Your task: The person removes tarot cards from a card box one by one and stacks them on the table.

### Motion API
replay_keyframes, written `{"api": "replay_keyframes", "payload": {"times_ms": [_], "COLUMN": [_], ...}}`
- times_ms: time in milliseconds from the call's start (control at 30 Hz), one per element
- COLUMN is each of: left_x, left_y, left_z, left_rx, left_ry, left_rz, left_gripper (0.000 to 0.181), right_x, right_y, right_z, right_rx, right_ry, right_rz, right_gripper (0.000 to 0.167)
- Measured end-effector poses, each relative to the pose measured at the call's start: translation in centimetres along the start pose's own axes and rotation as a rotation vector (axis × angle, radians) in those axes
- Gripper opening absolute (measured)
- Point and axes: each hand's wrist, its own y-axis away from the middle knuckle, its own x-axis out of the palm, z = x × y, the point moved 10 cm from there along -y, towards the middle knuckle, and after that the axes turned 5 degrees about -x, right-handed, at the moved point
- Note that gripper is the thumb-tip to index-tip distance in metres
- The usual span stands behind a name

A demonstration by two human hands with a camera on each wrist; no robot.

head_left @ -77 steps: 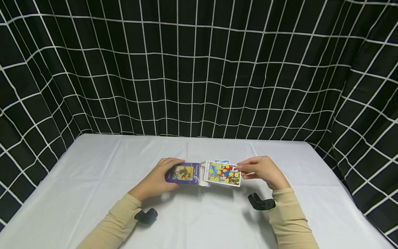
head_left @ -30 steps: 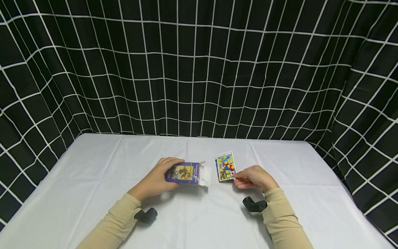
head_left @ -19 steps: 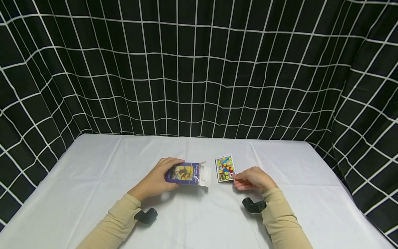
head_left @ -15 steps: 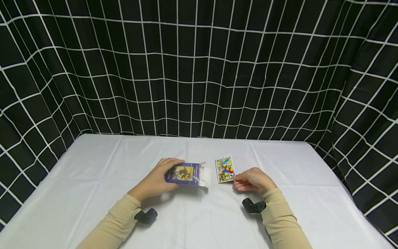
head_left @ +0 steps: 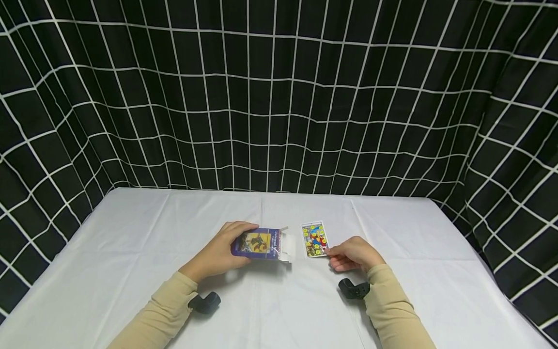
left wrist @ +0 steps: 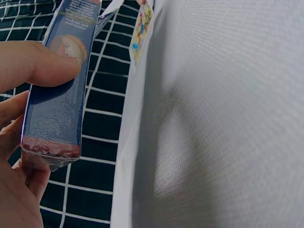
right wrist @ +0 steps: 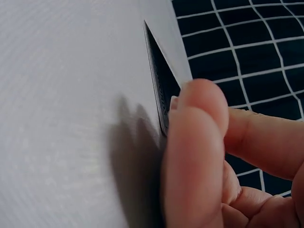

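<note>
My left hand (head_left: pixel 220 252) grips a blue and purple card box (head_left: pixel 257 243) by its closed left end; the white flaps (head_left: pixel 287 245) at its right end stand open. In the left wrist view the thumb presses on the side of the box (left wrist: pixel 57 109). To the right of the box, a picture card with yellow discs (head_left: pixel 315 239) lies at the table's middle. My right hand (head_left: pixel 355 254) pinches that card's lower right corner. The right wrist view shows the card's dark underside (right wrist: pixel 164 85) lifted at the fingers, above a thin stack edge.
A white cloth covers the table (head_left: pixel 174 218). Behind it and at both sides hangs a black curtain with a white grid (head_left: pixel 279 97). Black wrist devices sit at the left cuff (head_left: pixel 205 303) and the right cuff (head_left: pixel 354 289).
The right hand has carried the card from beside the box flaps, turned it upright and lowered it over the other card or cards on the table. The left hand and box have stayed in place.
</note>
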Motion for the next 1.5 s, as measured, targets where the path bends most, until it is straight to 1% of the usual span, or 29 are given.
{"api": "replay_keyframes", "payload": {"times_ms": [267,400,633,733,967,1333,1500], "left_x": [0.08,0.08,0.00,-0.02,0.12,0.11,0.02], "left_y": [-0.03,-0.01,-0.03,-0.09,-0.21,-0.15,-0.05], "left_z": [0.23,0.17,0.05,-0.01,0.11,0.13,0.19], "left_rx": [-0.013,-0.008,-0.022,-0.016,-0.022,-0.023,-0.028], "left_ry": [0.004,0.001,0.015,0.003,0.000,-0.005,-0.004], "left_rz": [0.005,0.004,0.012,0.008,0.011,0.014,0.011], "left_gripper": [0.073,0.072,0.074,0.073,0.072,0.072,0.073], "right_x": [0.35,0.42,0.44,0.41,0.47,0.58,0.48], "right_y": [0.22,0.19,0.14,0.19,0.22,0.26,0.30], "right_z": [0.06,0.05,0.26,0.35,0.31,0.31,0.37], "right_rx": [-0.006,-0.006,-0.003,-0.003,-0.007,-0.016,-0.015], "right_ry": [0.016,0.056,0.123,0.139,0.178,0.182,0.151], "right_rz": [-0.018,-0.034,-0.061,-0.069,-0.064,-0.061,-0.052], "right_gripper": [0.014,0.016,0.018,0.018,0.022,0.021,0.018]}}
